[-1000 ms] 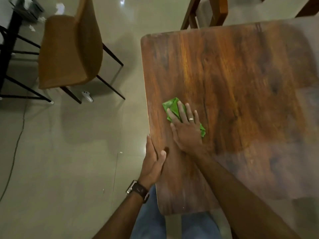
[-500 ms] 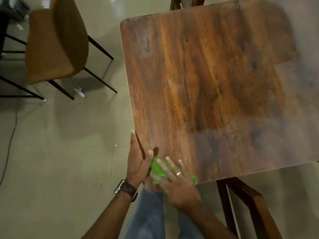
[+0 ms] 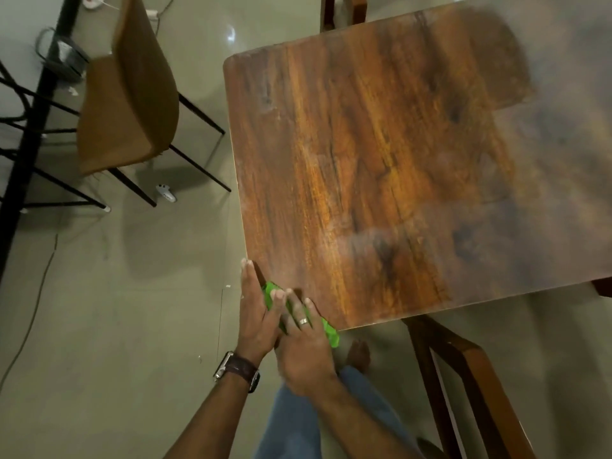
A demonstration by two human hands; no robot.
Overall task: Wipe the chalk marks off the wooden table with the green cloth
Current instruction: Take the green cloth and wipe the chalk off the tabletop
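The wooden table (image 3: 381,167) fills the upper right of the head view, with faint pale chalk haze near its left edge and far left corner. The green cloth (image 3: 329,331) lies at the table's near left corner, mostly hidden. My right hand (image 3: 304,339), wearing a ring, presses flat on the cloth with straight fingers. My left hand (image 3: 256,313), with a watch at the wrist, rests against the table's left edge at the corner, fingers straight, its thumb beside the cloth.
A tan chair (image 3: 129,94) with black legs stands on the tiled floor to the left. A small white object (image 3: 165,193) lies near it. A wooden chair frame (image 3: 470,376) stands at the lower right. My foot (image 3: 359,356) shows below the table.
My right hand has dragged the cloth from the middle of the table's left side back to the near left corner. My left hand stayed at the edge. The camera view shifted.
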